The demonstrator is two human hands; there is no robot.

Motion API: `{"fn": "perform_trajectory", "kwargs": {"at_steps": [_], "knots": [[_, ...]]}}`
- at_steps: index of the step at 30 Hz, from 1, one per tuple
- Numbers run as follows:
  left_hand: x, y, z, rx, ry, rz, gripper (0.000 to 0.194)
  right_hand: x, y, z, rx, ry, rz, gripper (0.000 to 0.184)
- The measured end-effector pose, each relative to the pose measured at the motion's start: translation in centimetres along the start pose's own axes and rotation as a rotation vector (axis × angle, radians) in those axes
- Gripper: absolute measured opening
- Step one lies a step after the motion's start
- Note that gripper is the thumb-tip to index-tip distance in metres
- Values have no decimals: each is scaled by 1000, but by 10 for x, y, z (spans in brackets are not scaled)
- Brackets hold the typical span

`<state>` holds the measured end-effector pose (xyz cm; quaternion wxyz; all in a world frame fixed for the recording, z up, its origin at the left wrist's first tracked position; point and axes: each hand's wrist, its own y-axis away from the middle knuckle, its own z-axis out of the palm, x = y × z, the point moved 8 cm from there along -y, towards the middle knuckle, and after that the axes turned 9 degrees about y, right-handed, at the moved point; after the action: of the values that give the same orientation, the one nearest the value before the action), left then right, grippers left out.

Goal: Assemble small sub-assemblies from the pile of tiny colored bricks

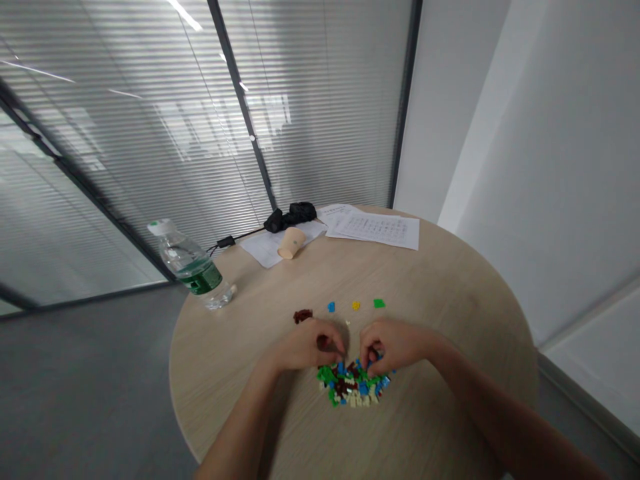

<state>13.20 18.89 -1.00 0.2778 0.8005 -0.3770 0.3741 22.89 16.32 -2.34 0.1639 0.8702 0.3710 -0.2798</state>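
Note:
A mixed pile of small toy building bricks (353, 387) in green, blue, brown and cream lies on the round table. My left hand (311, 343) reaches into the pile's far left edge, its fingers curled and the fingertips close together. From the right, my right hand (395, 343) bends over the far right side, thumb and fingers drawn into a pinch. Whatever either hand pinches is too small or hidden to name. Beyond the hands lie a brown brick cluster (303, 315), a blue piece (331, 307), a yellow piece (356, 305) and a green piece (379, 303).
On the wooden table (450, 293), a bottle with a green label (203, 275) stands at the left edge. A paper cup (291, 243) lies tipped over at the back, near a black folded umbrella-like item (300, 213) and printed sheets (375, 228). Blinds and a white wall surround it.

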Motion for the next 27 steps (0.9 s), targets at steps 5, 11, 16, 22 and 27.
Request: {"fn": "perform_trajectory", "kwargs": {"at_steps": [5, 11, 16, 22, 27], "knots": [[-2, 0, -2, 21, -14, -10, 14, -2, 0, -5, 37, 51, -24, 14], [-4, 0, -2, 28, 7, -30, 13, 0, 4, -3, -21, 8, -52, 21], [-2, 0, -2, 34, 9, -8, 13, -2, 2, -3, -9, 42, -56, 14], [-5, 0, -2, 44, 21, -21, 13, 0, -1, -1, -4, 64, -45, 12], [-4, 0, -4, 63, -5, -17, 13, -2, -1, -5, 18, 12, -67, 11]]}}
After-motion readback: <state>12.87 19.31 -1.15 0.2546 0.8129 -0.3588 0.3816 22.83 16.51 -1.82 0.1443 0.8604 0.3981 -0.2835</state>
